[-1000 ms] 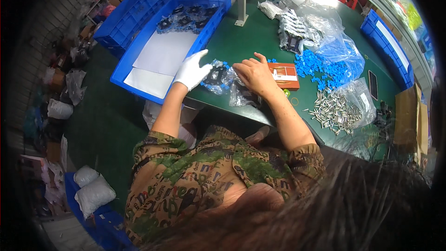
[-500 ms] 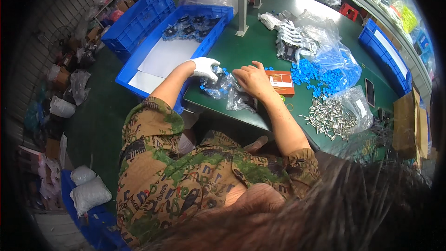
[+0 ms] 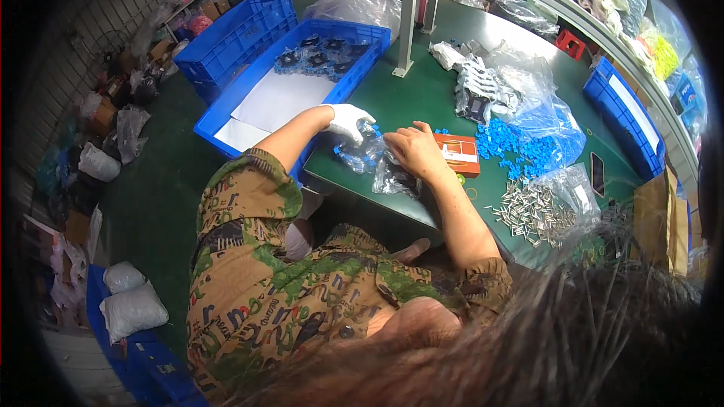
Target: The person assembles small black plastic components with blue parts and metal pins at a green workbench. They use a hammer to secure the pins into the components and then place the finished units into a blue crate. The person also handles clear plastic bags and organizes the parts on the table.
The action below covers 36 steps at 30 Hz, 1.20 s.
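My left hand (image 3: 348, 122), in a white glove, curls its fingers over a clear plastic-wrapped part with blue pieces (image 3: 360, 155) near the front edge of the green table. Facing it, my bare right hand (image 3: 416, 149) has bent fingers, with the fingertips close to the same bundle. Whatever those fingertips pinch is too small to make out. Below the right hand lies another clear plastic bag (image 3: 395, 179) with something dark in it. An orange-red box (image 3: 458, 155) sits just right of my right hand.
At left, a blue crate (image 3: 214, 116) holds white sheets and several bagged dark parts with blue corners (image 3: 332, 60). Blue pieces (image 3: 516, 145), metal pins (image 3: 534, 212) and bagged parts (image 3: 477, 90) lie at right, near a phone (image 3: 597, 173). A metal post (image 3: 406, 30) rises behind.
The whole view has shifted slightly. My left glove's fingers have come down over the wrapped part and nearer my right hand. The right hand's raised fingers have drawn closer together.
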{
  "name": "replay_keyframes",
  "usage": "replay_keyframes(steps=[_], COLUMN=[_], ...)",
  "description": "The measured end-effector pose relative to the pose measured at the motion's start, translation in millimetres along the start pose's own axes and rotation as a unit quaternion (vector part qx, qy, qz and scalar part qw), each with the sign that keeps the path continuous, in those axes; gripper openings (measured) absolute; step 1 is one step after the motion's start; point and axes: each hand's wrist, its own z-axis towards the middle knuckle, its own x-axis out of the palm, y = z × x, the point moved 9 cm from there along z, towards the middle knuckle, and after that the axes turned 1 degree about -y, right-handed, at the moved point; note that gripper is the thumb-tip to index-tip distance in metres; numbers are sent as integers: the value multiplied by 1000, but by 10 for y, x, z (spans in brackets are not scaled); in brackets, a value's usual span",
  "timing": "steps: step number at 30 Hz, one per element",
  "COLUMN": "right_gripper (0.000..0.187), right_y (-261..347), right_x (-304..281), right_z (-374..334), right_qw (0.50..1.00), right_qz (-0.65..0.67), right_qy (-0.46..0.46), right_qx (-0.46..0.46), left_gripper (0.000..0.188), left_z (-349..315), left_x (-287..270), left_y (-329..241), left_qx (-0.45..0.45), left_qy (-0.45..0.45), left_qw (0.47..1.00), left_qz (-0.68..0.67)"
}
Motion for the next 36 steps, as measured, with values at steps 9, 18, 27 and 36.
replay_keyframes(steps=[9,18,27,36], right_gripper=[18,25,31,28], right_y=[0,-58,53,-1], right_x=[35,-305,-43,-47], right_z=[-1,57,105,116], right_qw=[1000,996,999,1000], right_qz=[-4,33,17,-7], right_qy=[9,-82,-27,-1], right_qx=[-7,9,-38,-14], left_gripper=[85,57,53,54], left_z=[-145,-842,-482,455], left_x=[67,-1190,-1317,-997], left_y=[4,519,2722,2682], left_qx=[4,56,-68,-81], left_qy=[-26,-225,-348,-276], left_qw=[994,911,835,901], left_qz=[-108,-341,-421,-325])
